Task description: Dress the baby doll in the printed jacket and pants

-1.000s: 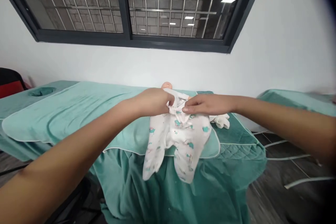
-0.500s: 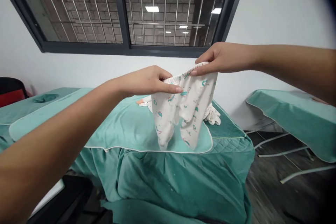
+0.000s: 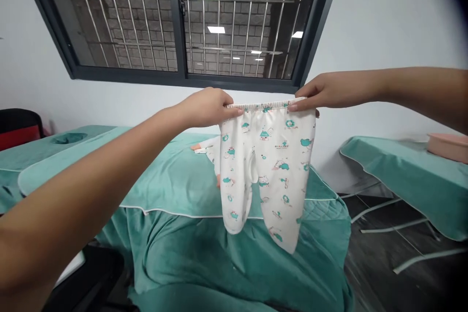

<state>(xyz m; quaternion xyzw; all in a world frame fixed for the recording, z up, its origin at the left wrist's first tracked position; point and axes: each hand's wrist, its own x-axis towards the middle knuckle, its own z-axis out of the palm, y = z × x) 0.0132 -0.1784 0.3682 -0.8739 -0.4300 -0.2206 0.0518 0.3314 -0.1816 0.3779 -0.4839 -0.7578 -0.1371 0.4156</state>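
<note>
Two-legged white printed baby trousers (image 3: pixel 268 165)

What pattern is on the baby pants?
The baby pants are white with small teal cartoon prints; head view.

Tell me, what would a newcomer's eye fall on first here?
The white baby pants with teal prints hang mid-frame, stretched by the waistband between the left hand and the right hand. Beneath them lies a teal-draped table, and behind, a dark-framed barred window fills the top of the view. A pink basin sits on a second table at far right.
</note>
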